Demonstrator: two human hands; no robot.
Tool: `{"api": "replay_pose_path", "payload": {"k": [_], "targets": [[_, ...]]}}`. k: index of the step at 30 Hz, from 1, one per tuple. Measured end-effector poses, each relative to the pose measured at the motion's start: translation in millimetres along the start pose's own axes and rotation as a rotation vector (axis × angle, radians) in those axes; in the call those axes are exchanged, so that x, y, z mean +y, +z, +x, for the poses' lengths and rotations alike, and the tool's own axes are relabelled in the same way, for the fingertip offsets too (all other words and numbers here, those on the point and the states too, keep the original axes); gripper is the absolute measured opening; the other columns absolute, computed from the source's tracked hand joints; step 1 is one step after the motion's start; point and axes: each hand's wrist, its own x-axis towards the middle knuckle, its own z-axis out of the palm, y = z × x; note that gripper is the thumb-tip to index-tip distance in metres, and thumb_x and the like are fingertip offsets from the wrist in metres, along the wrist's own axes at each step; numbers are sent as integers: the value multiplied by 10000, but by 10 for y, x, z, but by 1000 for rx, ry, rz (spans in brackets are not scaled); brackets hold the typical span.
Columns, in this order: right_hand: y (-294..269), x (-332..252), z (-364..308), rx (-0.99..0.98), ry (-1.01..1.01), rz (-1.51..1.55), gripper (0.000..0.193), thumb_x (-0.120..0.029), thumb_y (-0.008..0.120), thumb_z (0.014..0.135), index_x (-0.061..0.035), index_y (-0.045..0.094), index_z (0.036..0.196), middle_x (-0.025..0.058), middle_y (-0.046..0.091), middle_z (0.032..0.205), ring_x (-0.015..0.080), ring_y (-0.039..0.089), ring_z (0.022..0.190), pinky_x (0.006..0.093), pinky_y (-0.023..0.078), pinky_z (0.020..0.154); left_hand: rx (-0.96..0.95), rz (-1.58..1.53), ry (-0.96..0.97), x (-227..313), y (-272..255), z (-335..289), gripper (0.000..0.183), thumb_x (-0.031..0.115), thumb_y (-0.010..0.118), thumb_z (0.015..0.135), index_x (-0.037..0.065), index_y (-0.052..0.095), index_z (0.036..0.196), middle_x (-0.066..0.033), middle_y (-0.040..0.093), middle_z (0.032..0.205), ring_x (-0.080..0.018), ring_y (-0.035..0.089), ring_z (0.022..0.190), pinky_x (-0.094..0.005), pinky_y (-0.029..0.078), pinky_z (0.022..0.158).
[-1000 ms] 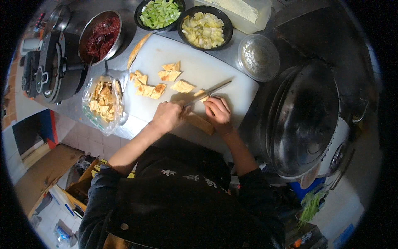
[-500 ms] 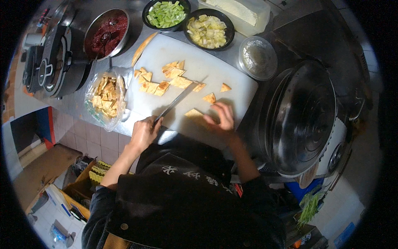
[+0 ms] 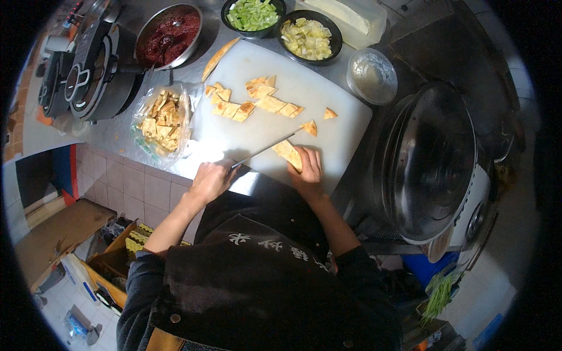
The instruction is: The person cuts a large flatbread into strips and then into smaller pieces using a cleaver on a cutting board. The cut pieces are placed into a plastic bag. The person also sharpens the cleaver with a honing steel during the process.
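My left hand [image 3: 212, 179] is closed round the handle of a knife [image 3: 263, 150], whose blade reaches across the near part of a white cutting board [image 3: 234, 137]. The blade lies by the upper end of a strip of browned flatbread [image 3: 287, 153]. Pressed onto the strip's lower end, my right hand [image 3: 307, 169] grips it with bent fingers. Beyond the blade lie a triangular flatbread piece [image 3: 309, 127] and a smaller one [image 3: 331, 113]. Several cut flatbread pieces [image 3: 270, 103] are scattered over the board's middle and left, and a curved flatbread edge [image 3: 219, 58] lies along its far left corner.
Left of the board sits a clear plastic bag [image 3: 162, 126] of cut pieces. Behind are a metal bowl of dark red paste [image 3: 168, 36], black bowls of chopped greens [image 3: 253, 14] and cabbage [image 3: 306, 38], and a clear tub [image 3: 372, 76]. A large black wok [image 3: 433, 164] stands at right.
My right hand has come down onto the flatbread strip and taken hold of it, turning it steeper. The knife has moved nearer, from the cut pieces to the strip.
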Motion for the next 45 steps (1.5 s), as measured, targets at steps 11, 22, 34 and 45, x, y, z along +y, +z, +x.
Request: {"api": "replay_pose_path", "payload": {"k": [11, 22, 34, 45], "targets": [[5, 14, -77, -46, 6, 10, 480, -41, 734, 814, 0, 616, 1278, 159, 598, 1198, 363, 555, 1074, 442, 482, 948, -41, 21, 39, -101, 66, -23, 224, 236, 642, 985, 21, 699, 965, -200, 684, 735, -389, 655, 619, -467, 534, 612], [29, 27, -90, -88, 23, -20, 506, -92, 741, 821, -22, 616, 1307, 143, 590, 1242, 355, 533, 1122, 441, 465, 990, -66, 18, 17, -67, -4, -3, 228, 230, 662, 945, 4, 685, 961, -229, 688, 795, -394, 678, 711, -478, 529, 632], [52, 47, -40, -50, -332, -125, 162, 30, 690, 789, 41, 661, 948, 182, 638, 986, 378, 617, 979, 447, 514, 884, -196, 236, 1, 341, -72, -419, 478, -64, 603, 781, 36, 639, 1247, -183, 676, 1073, -321, 706, 834, -410, 586, 714], [268, 269, -149, 65, -319, -47, 148, -17, 690, 822, -15, 690, 970, 129, 662, 1009, 333, 630, 993, 432, 513, 880, -274, 270, 54, 384, -198, -277, 473, -65, 619, 771, -20, 610, 1242, -200, 691, 910, -319, 710, 745, -396, 580, 636]]}}
